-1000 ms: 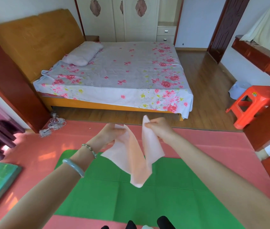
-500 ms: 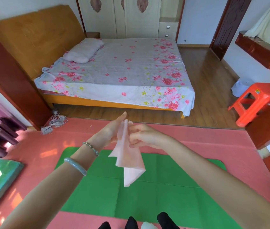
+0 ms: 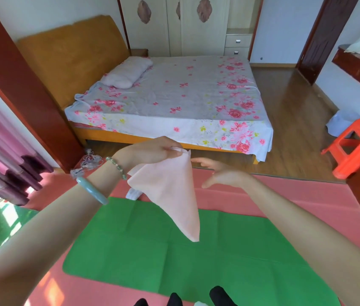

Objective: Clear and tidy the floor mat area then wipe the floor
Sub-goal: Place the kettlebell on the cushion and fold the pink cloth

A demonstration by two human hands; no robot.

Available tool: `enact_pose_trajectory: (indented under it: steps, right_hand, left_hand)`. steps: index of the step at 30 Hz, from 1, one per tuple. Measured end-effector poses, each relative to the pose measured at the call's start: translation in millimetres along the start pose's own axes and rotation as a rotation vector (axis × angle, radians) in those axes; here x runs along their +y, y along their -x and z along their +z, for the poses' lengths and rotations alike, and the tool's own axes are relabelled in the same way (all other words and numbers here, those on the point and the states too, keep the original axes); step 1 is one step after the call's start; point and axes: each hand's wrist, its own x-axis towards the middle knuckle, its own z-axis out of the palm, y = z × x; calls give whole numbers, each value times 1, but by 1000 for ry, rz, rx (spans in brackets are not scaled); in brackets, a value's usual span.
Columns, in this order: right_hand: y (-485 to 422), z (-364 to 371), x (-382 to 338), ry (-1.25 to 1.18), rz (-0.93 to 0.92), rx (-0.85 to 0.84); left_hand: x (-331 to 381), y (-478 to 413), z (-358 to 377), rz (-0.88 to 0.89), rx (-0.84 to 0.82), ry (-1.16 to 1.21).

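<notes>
A pale pink cloth point(image 3: 172, 191), folded into a hanging triangle, dangles over the green floor mat point(image 3: 174, 257). My left hand point(image 3: 154, 151) pinches the cloth's top corner between thumb and fingers. To its right, my right hand point(image 3: 223, 173) is apart from the cloth, fingers straight and spread, holding nothing. The green mat lies on a larger pink mat point(image 3: 285, 195) that covers the floor in front of me. A small white item point(image 3: 133, 193) lies on the pink mat just behind the green one, partly hidden by the cloth.
A bed point(image 3: 174, 98) with a floral sheet stands beyond the mats on the wooden floor point(image 3: 296, 120). At the right are an orange plastic stool point(image 3: 355, 146) and a white bin point(image 3: 340, 122). A tangle of cord point(image 3: 88, 162) lies near the bed's corner. Curtains point(image 3: 2, 151) hang left.
My two hands brought the cloth's corners together, folding it. My right hand then let go and opened, and my left hand alone now holds the folded cloth.
</notes>
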Motion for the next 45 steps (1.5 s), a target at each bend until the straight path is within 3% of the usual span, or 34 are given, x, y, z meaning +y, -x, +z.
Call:
enact_pose_trajectory:
  steps: [11, 19, 22, 25, 28, 33, 35, 37, 42, 45]
  right_hand:
    - [-17, 37, -19, -310, 22, -406]
    - [-5, 58, -46, -523, 115, -646]
    - [1, 52, -63, -529, 94, -625]
    - [3, 45, -76, -612, 69, -545]
    - [-1, 39, -80, -660, 43, -398]
    - [-7, 29, -75, -756, 65, -269]
    - [-8, 26, -72, -772, 68, -245]
    - [-11, 24, -69, -781, 77, -222]
    - [-22, 16, -56, -881, 140, -143]
    - [-27, 6, -51, -753, 208, -167]
  left_hand:
    - [1, 23, -43, 63, 28, -32]
    - [-60, 39, -37, -297, 91, 445]
    - [-74, 46, -15, -321, 80, 832]
    - [-88, 43, 21, -321, 201, 1276]
    - [-110, 39, 64, -446, 262, 1517]
    - [-105, 52, 123, -576, 333, 1371]
    - [-104, 51, 128, -555, 217, 1445]
    - [-100, 51, 118, -470, 179, 1495]
    - [-96, 54, 99, -123, 341, 1310]
    - [-100, 52, 91, -121, 521, 1196]
